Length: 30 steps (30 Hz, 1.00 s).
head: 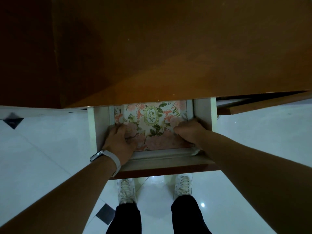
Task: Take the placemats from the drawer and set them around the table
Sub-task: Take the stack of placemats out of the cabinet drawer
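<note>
Tiled floor (50, 149), open drawer (100, 125), floral placemats (148, 130) inside, left grip (120, 141) and right grip (189, 130) clutching their side edges

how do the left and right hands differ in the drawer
The left hand has a pale band on its wrist; the right hand has a bare wrist. The left hand covers the near left corner of the floral placemat; the right hand curls its fingers at the mat's right edge, farther in. Both reach into the open drawer.

Head view: from above, facing steeply down, close over the open drawer (99, 125).
Near edge: shoes (125, 190) on the floor (50, 149).
</note>
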### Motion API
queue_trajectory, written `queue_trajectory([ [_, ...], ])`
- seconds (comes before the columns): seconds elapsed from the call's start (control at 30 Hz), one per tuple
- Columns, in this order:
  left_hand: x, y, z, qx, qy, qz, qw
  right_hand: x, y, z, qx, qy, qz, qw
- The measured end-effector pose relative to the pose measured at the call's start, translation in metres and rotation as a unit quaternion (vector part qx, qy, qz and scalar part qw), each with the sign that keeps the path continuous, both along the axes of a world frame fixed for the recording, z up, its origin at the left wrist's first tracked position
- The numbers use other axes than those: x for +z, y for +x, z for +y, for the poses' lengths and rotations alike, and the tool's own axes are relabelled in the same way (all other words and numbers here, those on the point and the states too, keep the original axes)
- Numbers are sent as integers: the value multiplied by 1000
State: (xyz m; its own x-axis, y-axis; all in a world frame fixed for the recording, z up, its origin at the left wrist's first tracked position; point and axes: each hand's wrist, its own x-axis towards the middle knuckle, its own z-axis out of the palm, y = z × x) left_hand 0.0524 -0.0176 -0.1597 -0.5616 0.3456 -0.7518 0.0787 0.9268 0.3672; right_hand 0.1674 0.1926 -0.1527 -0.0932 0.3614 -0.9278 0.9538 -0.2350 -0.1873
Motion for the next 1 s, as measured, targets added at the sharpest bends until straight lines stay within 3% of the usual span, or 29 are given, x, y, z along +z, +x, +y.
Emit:
queue_trajectory([
  [0.2,1,0,-1,-15,-9,5,1000,4,14,-4,-83,42,71,993],
  [0.37,6,2,7,3,-23,-15,1000,33,22,10,-187,-68,140,970],
  [0.53,1,0,15,76,-50,-8,996,52,34,17,-79,-50,191,977],
  [0.7,-2,-5,16,132,-94,-42,986,55,48,19,-102,-39,215,971],
  [0.8,-4,-6,12,96,-97,-94,986,61,57,21,-102,-45,235,966],
  [1.0,-2,-2,15,138,-105,-99,980,68,57,19,-70,6,224,972],
])
